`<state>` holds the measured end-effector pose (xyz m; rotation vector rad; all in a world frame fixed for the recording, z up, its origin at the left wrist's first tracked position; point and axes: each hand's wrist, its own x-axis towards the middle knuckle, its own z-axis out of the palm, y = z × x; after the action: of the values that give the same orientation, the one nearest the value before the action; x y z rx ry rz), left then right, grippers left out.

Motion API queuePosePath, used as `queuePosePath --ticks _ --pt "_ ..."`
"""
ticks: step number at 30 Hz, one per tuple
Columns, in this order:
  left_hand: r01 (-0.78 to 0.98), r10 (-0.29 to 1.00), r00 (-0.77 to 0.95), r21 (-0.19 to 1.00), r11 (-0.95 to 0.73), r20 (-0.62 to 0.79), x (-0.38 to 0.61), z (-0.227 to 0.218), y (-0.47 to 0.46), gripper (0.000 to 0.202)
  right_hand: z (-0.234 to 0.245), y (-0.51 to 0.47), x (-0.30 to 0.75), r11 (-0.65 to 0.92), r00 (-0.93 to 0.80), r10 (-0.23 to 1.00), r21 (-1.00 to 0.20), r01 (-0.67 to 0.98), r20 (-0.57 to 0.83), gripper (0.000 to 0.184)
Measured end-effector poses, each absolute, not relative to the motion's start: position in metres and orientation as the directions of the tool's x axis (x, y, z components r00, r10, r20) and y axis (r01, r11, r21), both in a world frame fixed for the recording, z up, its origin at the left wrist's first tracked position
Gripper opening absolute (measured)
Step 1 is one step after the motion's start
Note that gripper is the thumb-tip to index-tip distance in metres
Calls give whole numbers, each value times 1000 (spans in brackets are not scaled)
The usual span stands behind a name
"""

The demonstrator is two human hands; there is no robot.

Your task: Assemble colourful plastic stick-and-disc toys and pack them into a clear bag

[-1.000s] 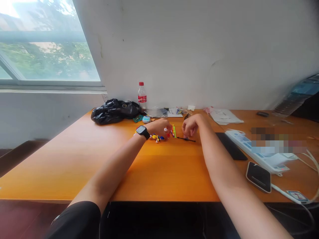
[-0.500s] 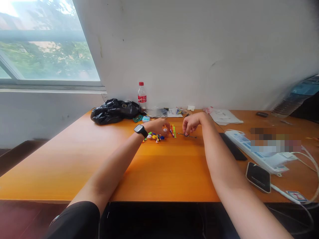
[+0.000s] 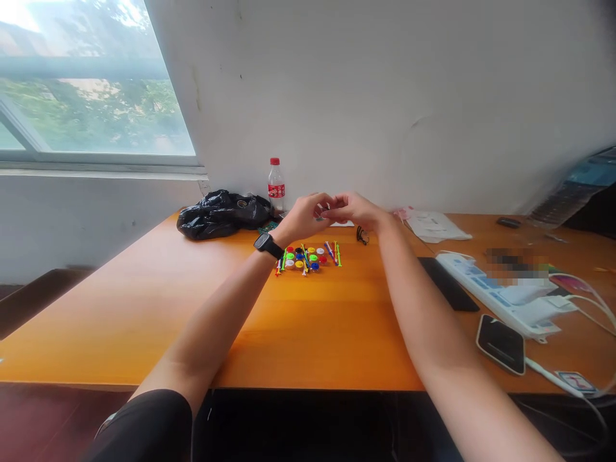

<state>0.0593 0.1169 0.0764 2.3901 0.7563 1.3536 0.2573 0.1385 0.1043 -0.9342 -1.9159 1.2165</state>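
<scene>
My left hand point(image 3: 308, 215), with a black watch point(image 3: 264, 241) on its wrist, is raised over the far part of the table. Its fingers are bent and meet the fingertips of my right hand point(image 3: 353, 210). Both hands are closed in pinches, and what lies between them is too small and covered to name. Below them, colourful round plastic discs point(image 3: 299, 264) lie in rows. Thin plastic sticks in yellow-green point(image 3: 338, 254) and other colours lie beside and between the discs. A small black looped cord point(image 3: 362, 236) rests under my right wrist.
A black plastic bag point(image 3: 221, 215) and a red-capped bottle point(image 3: 276, 186) stand at the back left. On the right are a white power strip point(image 3: 495, 295), a black flat slab point(image 3: 450, 285), a phone-like device point(image 3: 500, 343) with a cable, and a white plastic bag point(image 3: 437, 226).
Both hands have risen from the table and come together. The thin dark tool seen at my right fingertips no longer shows on the table. The discs are uncovered now.
</scene>
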Motion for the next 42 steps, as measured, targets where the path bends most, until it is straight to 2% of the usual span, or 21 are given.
queuePosePath --ticks 3,5,9,12,17,20,23,30,36,39,42 --pt "302 584 387 500 -812 714 58 74 121 14 104 141 257 256 -465 868 -960 114 176 59" --pt "306 580 367 495 -813 727 57 74 123 8 105 142 259 212 -461 873 -975 69 158 57" --pt "325 553 349 455 -829 757 56 75 123 16 109 142 260 122 -464 883 -990 73 75 37" --pt "347 523 348 411 -843 778 56 76 121 13 110 140 259 107 -478 877 -989 98 48 23" --pt "375 503 307 383 -844 808 54 80 116 10 107 140 255 71 -472 881 -995 76 27 19" --pt "390 502 281 381 -838 818 53 82 117 12 104 141 251 111 -473 878 -992 58 70 22" --pt "340 520 260 426 -838 814 51 81 122 12 103 142 246 209 -436 885 -976 53 166 21" --pt "248 590 241 539 -805 771 51 78 127 15 101 142 237 338 -381 882 -936 101 277 25" --pt "184 677 268 653 -734 686 51 73 129 14 99 139 242 290 -492 851 -945 150 184 25" --pt "174 679 302 662 -729 669 52 69 131 15 99 134 240 280 -522 846 -923 263 108 21" --pt "209 706 306 679 -704 638 50 67 132 19 96 134 236 269 -471 880 -875 403 54 16"
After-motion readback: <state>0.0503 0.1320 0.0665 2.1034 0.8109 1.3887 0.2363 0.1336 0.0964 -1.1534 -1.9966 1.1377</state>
